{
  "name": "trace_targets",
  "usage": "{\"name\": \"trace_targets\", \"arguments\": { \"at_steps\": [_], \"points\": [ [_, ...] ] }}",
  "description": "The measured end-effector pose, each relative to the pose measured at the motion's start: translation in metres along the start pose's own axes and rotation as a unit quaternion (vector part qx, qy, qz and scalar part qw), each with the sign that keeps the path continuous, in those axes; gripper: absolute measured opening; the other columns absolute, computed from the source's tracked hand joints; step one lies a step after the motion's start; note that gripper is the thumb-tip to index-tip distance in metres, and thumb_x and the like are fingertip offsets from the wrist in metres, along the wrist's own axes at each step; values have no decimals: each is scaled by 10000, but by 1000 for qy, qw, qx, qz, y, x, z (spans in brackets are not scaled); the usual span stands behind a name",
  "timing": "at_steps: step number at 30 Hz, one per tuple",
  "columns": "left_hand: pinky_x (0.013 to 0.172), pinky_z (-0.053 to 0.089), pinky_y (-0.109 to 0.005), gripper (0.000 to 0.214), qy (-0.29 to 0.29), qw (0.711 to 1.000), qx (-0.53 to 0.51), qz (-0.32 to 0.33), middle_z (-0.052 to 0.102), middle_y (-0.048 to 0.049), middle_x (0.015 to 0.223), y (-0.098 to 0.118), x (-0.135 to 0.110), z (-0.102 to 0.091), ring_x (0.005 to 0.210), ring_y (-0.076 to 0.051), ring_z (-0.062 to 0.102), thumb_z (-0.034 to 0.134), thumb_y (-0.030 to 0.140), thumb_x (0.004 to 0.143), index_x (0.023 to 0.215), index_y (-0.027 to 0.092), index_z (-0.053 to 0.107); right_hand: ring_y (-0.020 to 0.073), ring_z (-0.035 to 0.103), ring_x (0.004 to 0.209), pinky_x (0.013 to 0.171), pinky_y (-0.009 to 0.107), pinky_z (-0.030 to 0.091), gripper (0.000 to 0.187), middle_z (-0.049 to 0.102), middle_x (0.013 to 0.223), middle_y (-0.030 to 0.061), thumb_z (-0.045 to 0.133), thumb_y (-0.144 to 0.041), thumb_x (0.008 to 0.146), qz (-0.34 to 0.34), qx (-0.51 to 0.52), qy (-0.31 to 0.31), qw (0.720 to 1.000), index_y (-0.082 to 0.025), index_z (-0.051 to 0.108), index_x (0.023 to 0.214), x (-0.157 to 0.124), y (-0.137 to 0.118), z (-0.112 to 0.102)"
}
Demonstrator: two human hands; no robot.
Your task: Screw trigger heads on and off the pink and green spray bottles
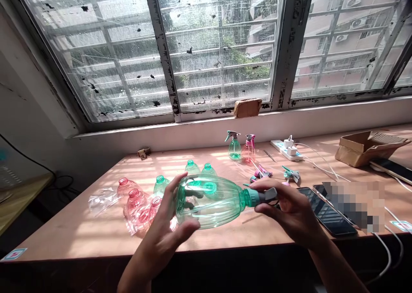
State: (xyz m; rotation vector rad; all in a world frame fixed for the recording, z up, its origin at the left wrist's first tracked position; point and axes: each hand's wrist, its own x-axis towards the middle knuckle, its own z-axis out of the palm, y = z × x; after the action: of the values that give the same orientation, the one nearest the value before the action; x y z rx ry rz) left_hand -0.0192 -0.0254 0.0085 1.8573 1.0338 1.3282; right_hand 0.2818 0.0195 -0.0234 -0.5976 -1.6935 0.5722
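A clear green spray bottle [212, 203] lies on its side in the air above the table, its neck pointing right. Fingers and thumb of my left hand [169, 224] wrap round its base end. At the neck, my right hand [289, 211] grips the grey and teal spray head [260, 196], which sits on the bottle's mouth; a tube shows inside. Behind the held bottle stand green bottles without heads [161, 185], and to their left are several red ones [134, 200]. Loose spray heads [291, 175] lie beyond my right hand.
Two bottles with heads, one green [234, 147] and one pink [249, 150], stand near the wall. A power strip [286, 150], an open cardboard box [363, 149] and phones [334, 215] are on the right. Clear plastic wrap [102, 200] lies at left.
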Motion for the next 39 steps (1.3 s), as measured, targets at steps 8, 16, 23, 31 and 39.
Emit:
{"name": "trace_targets", "arguments": {
  "at_steps": [8, 16, 23, 31, 39],
  "points": [
    [1145, 520, -574, 871, -57, 996, -65, 28, 261, -73, 1785, 3, 4, -4, 1577, -447, 346, 759, 694, 886, 1626, 433, 380, 252, 766, 899, 779, 337, 593, 356, 829, 1049, 38, 791, -388, 960, -58, -58, -34, 996, -360, 720, 1308, -6, 1, 2],
    [939, 571, -398, 503, 144, 984, -88, 49, 760, -86, 1197, 17, 5, 44, 1121, -333, 686, 580, 675, 980, 1174, 242, 748, 281, 761, 749, 675, 406, 592, 545, 809, 887, 93, 672, -579, 991, -254, -81, 16, 964, -274, 648, 1443, -12, 9, 21],
    [1122, 492, -512, 374, 256, 955, -21, 148, 716, -57, 1189, 8, -6, 64, 1215, -348, 626, 565, 570, 1031, 1194, 283, 741, 178, 632, 463, 430, 274, 460, 320, 733, 605, 1, 661, -465, 1020, 8, -21, 94, 995, -267, 766, 791, -7, -2, 35],
    [905, 620, -447, 510, 108, 974, -200, -12, 651, -99, 1447, 15, 9, 58, 1241, -382, 631, 646, 604, 938, 1324, 274, 694, 233, 721, 513, 470, 342, 552, 224, 716, 586, 16, 566, -269, 1047, -295, -173, 204, 917, -219, 780, 1089, -15, -6, 27],
    [731, 582, -337, 423, 226, 966, -124, -3, 752, -82, 1192, 12, 7, 61, 1016, -299, 680, 578, 585, 984, 1136, 223, 737, 206, 707, 492, 467, 303, 564, 227, 690, 567, 14, 515, -189, 1033, -317, -133, 170, 924, -180, 742, 1043, -1, 8, 41]
  ]
}}
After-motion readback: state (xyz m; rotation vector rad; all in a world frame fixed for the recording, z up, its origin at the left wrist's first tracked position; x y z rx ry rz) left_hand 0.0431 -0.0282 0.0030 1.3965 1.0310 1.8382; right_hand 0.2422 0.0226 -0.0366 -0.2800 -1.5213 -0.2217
